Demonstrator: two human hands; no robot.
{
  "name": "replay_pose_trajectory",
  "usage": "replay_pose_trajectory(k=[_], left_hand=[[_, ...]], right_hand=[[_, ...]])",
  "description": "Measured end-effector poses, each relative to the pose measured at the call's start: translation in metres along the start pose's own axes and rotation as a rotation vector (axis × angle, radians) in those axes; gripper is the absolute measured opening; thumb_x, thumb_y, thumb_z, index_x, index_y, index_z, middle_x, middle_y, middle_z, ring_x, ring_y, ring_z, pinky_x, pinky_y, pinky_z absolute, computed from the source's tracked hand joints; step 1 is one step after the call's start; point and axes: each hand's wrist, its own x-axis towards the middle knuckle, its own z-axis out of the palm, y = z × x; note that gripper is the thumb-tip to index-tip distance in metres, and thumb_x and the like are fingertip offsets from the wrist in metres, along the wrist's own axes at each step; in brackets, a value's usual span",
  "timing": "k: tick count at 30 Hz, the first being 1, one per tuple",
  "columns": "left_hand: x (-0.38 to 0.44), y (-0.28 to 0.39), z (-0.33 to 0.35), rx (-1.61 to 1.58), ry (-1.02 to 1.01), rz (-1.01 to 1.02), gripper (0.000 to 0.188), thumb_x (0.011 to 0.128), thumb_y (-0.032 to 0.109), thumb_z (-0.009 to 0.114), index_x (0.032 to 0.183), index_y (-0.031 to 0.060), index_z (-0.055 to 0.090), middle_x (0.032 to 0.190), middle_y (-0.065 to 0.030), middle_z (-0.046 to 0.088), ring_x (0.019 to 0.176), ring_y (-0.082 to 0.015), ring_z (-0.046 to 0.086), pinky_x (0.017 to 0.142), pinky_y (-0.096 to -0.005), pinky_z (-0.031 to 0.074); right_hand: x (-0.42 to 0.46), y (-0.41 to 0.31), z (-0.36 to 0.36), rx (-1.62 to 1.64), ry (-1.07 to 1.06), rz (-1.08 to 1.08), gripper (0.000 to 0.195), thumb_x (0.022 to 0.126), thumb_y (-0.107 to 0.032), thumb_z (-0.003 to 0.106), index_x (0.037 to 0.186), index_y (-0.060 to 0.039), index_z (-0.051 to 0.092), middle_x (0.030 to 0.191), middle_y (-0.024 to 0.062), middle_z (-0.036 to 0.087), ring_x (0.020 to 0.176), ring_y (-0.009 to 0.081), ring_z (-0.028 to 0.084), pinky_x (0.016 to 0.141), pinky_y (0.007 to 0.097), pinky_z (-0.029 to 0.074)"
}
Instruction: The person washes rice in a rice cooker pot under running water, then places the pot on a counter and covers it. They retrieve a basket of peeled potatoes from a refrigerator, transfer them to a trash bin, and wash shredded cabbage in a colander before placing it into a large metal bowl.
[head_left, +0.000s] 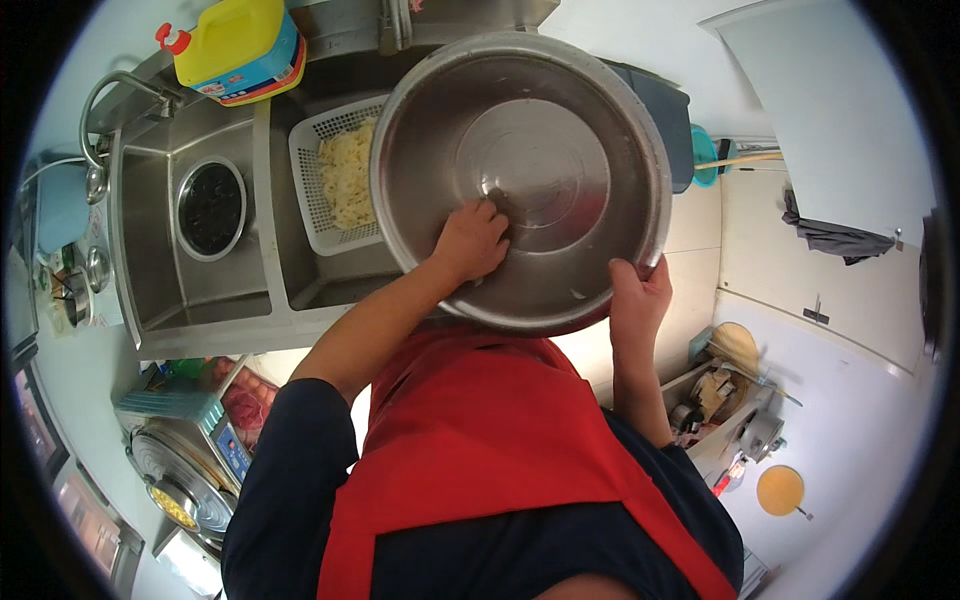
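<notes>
A large round stainless steel basin (536, 176) is tilted over the right part of the double sink, its inside facing me. On its lower right rim, my right hand (640, 289) is closed with the thumb over the edge. My left hand (474, 238) is inside the basin near its lower left wall, fingers curled; whether it holds something small is not visible. Small pale bits cling to the metal. Partly behind the basin, a white perforated plastic basket (315, 217) with pale shredded food (346, 176) stands in the sink.
In the left sink compartment sits a round metal bowl (212, 208) with dark contents. A yellow jug (232, 45) with a red cap stands on the sink's back edge beside a curved faucet (101, 97). Behind the basin's right side is a dark grey bin (660, 124).
</notes>
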Motion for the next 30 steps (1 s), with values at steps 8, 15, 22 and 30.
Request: replay_pose_trajectory(k=[8, 15, 22, 30], left_hand=[[0.003, 0.033, 0.013, -0.083, -0.160, 0.171, 0.023, 0.085, 0.027, 0.068, 0.101, 0.0103, 0.066, 0.108, -0.0124, 0.060, 0.101, -0.0329, 0.061, 0.085, -0.0476, 0.052], [0.013, -0.053, -0.037, 0.440, -0.184, 0.220, 0.015, 0.082, 0.017, 0.065, 0.095, 0.0108, 0.067, 0.105, -0.0090, 0.060, 0.104, -0.0280, 0.058, 0.082, -0.0441, 0.050], [0.030, -0.073, -0.079, 0.498, -0.071, -0.090, 0.016, 0.081, 0.014, 0.064, 0.097, 0.0110, 0.066, 0.104, -0.0090, 0.058, 0.102, -0.0275, 0.056, 0.080, -0.0429, 0.048], [-0.005, -0.113, -0.051, 0.360, 0.220, 0.075, 0.020, 0.079, 0.010, 0.066, 0.098, 0.0072, 0.068, 0.125, -0.0147, 0.058, 0.117, -0.0326, 0.057, 0.094, -0.0456, 0.047]], right_hand=[[-0.012, -0.025, -0.003, -0.032, 0.123, -0.133, 0.025, 0.089, -0.004, 0.062, 0.113, 0.0019, 0.065, 0.089, -0.0008, 0.063, 0.079, 0.0064, 0.053, 0.076, 0.0226, 0.044], [-0.005, -0.021, 0.007, 0.040, 0.128, -0.172, 0.023, 0.090, 0.003, 0.057, 0.112, 0.0037, 0.062, 0.074, -0.0078, 0.054, 0.064, -0.0015, 0.040, 0.057, 0.0171, 0.031], [-0.008, -0.020, 0.032, -0.084, 0.131, -0.193, 0.030, 0.087, 0.001, 0.057, 0.116, 0.0040, 0.064, 0.075, -0.0061, 0.054, 0.065, 0.0014, 0.043, 0.059, 0.0190, 0.036], [-0.004, -0.026, 0.027, -0.093, 0.218, -0.215, 0.032, 0.086, 0.000, 0.058, 0.118, 0.0037, 0.063, 0.075, -0.0043, 0.055, 0.067, 0.0025, 0.045, 0.060, 0.0201, 0.038]])
